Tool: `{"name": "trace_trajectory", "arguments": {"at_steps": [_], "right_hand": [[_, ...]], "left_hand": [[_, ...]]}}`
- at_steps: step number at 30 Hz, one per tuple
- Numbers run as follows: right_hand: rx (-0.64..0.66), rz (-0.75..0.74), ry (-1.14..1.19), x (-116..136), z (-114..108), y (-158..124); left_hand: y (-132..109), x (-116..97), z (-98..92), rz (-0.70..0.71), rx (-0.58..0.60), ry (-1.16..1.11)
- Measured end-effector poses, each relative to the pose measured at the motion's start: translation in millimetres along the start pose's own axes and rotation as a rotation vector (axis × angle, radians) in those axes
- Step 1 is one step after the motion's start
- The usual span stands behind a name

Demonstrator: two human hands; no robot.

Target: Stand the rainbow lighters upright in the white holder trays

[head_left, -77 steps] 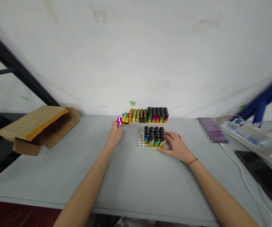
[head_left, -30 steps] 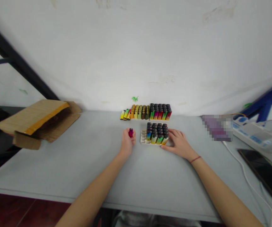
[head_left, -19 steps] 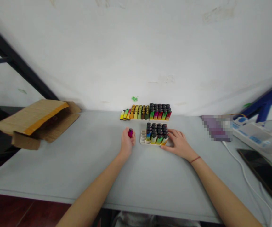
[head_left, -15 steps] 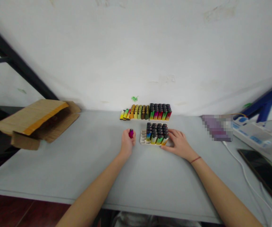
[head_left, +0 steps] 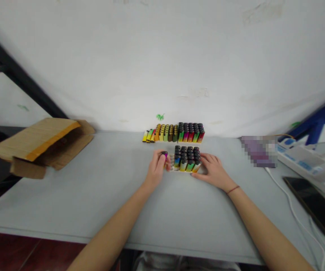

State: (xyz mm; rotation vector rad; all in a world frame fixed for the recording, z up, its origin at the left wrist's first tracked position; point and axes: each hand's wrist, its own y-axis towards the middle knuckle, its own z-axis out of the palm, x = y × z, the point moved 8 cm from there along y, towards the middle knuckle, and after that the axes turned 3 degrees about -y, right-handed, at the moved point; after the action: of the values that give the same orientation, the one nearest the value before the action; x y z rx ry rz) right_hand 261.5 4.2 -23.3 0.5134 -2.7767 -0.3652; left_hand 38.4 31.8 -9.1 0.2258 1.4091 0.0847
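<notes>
A purple lighter [head_left: 166, 154] with a black top is upright between the thumb and fingers of my left hand [head_left: 156, 168]. That hand is at the left end of a white tray [head_left: 176, 169] and covers part of it. Several rows of black-topped lighters [head_left: 187, 160] in mixed colours stand in the tray, and the cells at its left end hold none. My right hand [head_left: 213, 171] grips the tray's right side, its thumb at the near corner and its fingers along the far edge.
Behind, against the wall, stand a block of black-topped lighters [head_left: 191, 132] and a block of yellow and brown ones [head_left: 166, 133], with a few loose lighters [head_left: 149, 136] to the left. A torn cardboard box [head_left: 49, 141] lies at left. A phone [head_left: 315, 207], white cable [head_left: 288, 199] and power strip [head_left: 306, 160] are at right.
My left hand has moved right with the purple lighter, from beside the tray up to its left end. My right hand stays at the tray's right side.
</notes>
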Motion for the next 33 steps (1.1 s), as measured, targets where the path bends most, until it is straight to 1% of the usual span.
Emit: {"name": "trace_trajectory", "arguments": {"at_steps": [3,5,8,12,16,19,25,30,33], "right_hand": [[0.001,-0.003,-0.013,0,0,0],[0.002,-0.008,-0.011,1,0,0],[0.006,-0.003,0.002,0,0,0],[0.012,0.0,0.007,0,0,1],[0.013,0.001,0.01,-1,1,1],[0.011,-0.002,0.009,0,1,1],[0.01,-0.008,-0.002,0,1,1],[0.004,-0.009,0.005,0,1,1],[0.006,-0.006,0.007,0,1,1]], "left_hand": [[-6,-24,2.9,0.212,0.018,0.185],[-7,-31,4.6,0.279,0.036,0.249],[-6,-27,7.3,0.288,0.088,0.296],[-4,-17,9.2,0.287,0.129,0.369],[-3,-11,9.5,0.259,0.146,0.397],[-3,-11,9.8,0.265,0.154,0.412],[-4,-14,12.3,0.334,0.18,0.479],[-8,-16,16.2,0.432,0.22,0.581],[-8,-16,13.0,0.488,0.193,0.636]]}}
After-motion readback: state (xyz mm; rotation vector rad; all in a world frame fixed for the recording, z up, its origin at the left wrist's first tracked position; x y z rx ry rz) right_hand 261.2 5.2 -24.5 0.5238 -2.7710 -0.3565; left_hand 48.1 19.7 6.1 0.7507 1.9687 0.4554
